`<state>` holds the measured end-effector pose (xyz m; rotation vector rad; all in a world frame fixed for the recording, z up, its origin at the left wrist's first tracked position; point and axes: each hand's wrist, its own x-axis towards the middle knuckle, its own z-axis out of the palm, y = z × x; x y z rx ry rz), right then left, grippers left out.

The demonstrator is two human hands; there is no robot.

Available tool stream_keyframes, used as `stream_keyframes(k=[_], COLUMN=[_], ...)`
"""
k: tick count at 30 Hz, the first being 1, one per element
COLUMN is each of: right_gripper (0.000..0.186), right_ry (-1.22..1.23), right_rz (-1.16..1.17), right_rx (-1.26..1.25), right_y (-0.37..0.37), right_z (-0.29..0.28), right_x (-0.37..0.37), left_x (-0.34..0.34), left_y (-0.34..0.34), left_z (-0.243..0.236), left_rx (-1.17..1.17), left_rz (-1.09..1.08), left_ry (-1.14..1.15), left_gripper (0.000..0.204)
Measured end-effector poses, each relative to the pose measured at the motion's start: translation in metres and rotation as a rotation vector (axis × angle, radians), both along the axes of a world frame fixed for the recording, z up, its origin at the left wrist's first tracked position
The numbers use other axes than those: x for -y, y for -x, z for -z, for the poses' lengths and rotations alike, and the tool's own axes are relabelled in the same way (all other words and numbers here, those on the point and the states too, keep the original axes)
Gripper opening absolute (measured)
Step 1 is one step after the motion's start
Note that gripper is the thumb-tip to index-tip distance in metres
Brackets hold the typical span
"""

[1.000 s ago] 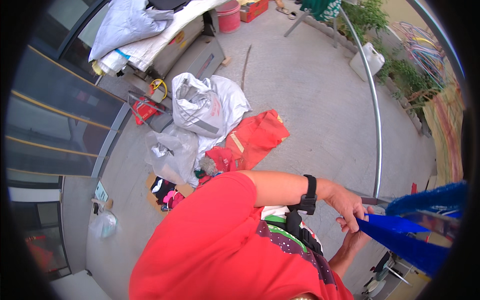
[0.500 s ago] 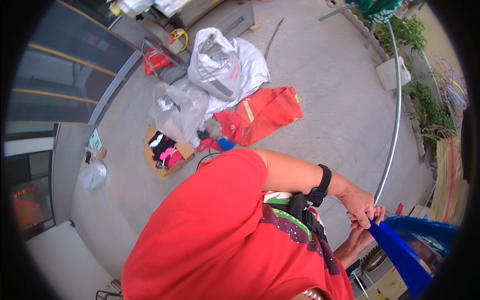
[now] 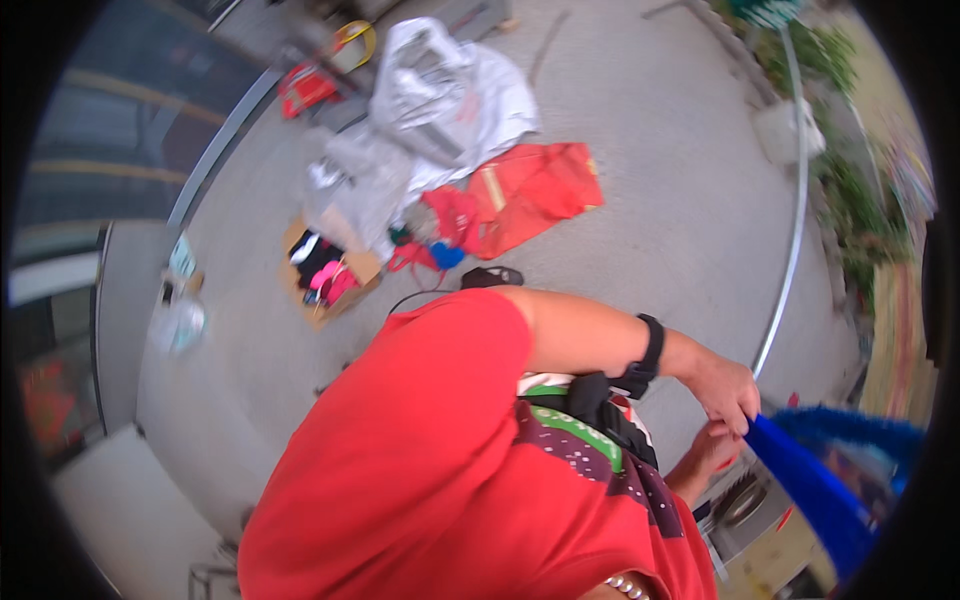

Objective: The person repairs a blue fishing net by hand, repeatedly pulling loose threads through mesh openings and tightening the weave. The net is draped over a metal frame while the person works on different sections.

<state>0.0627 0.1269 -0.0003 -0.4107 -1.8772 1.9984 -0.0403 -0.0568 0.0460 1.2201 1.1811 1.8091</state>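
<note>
My left hand [image 3: 728, 390], with a black strap [image 3: 645, 358] around its forearm, reaches far to the right. Its thumb and fingers pinch the narrow end of a shiny blue strip of cloth [image 3: 810, 490], which widens toward the lower right. Just under it, my right hand [image 3: 706, 456] has its fingers curled close to the left fingertips. A small bit of red shows at the right fingers, too blurred to name. A long silver pole [image 3: 797, 200] runs down from the top right and meets the view behind my left hand. Fuzzy blue trim [image 3: 850, 428] lies beside the cloth.
On the concrete floor are a big white sack [image 3: 425, 100], a clear plastic bag [image 3: 350, 180], a red sheet [image 3: 540, 195] and a cardboard box [image 3: 365, 268] of colourful items. Plants [image 3: 855, 190] and a white jug [image 3: 785, 130] line the right side. Glass panels [image 3: 110, 130] stand left.
My right hand has drawn slightly down from the left one, and its fingers are more curled. My left hand keeps its pinch on the blue cloth. The view has tilted, shifting the floor items upward.
</note>
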Motion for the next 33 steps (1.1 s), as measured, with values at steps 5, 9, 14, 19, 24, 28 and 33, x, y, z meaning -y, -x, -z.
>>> stream_keyframes(k=[5, 9, 14, 19, 24, 28, 33], right_gripper=[0.032, 0.026, 0.021, 0.023, 0.023, 0.023, 0.027], right_ry=[-0.058, 0.058, 0.087, 0.134, 0.145, 0.166, 0.269], right_rz=[0.188, 0.255, 0.157, 0.206, 0.223, 0.325, 0.363], right_rx=[0.095, 0.148, 0.186, 0.253, 0.24, 0.237, 0.264], right_y=[-0.007, -0.014, -0.005, -0.012, -0.022, -0.021, -0.021], right_z=[-0.009, -0.023, -0.03, -0.022, -0.019, -0.018, -0.02], right_x=[0.016, 0.029, 0.035, 0.039, 0.032, 0.046, 0.051], left_x=[-0.002, -0.006, -0.011, -0.014, -0.022, -0.022, -0.031], left_y=[0.012, 0.027, 0.039, 0.026, 0.023, 0.03, 0.037], left_z=[-0.012, -0.021, -0.017, -0.007, 0.007, 0.011, 0.006], left_rx=[0.261, 0.37, 0.346, 0.411, 0.37, 0.295, 0.268], left_rz=[0.197, 0.345, 0.349, 0.323, 0.412, 0.547, 0.678], left_ry=[0.045, 0.247, 0.39, 0.403, 0.376, 0.372, 0.342], left_gripper=[0.017, 0.018, 0.019, 0.017, 0.018, 0.021, 0.02])
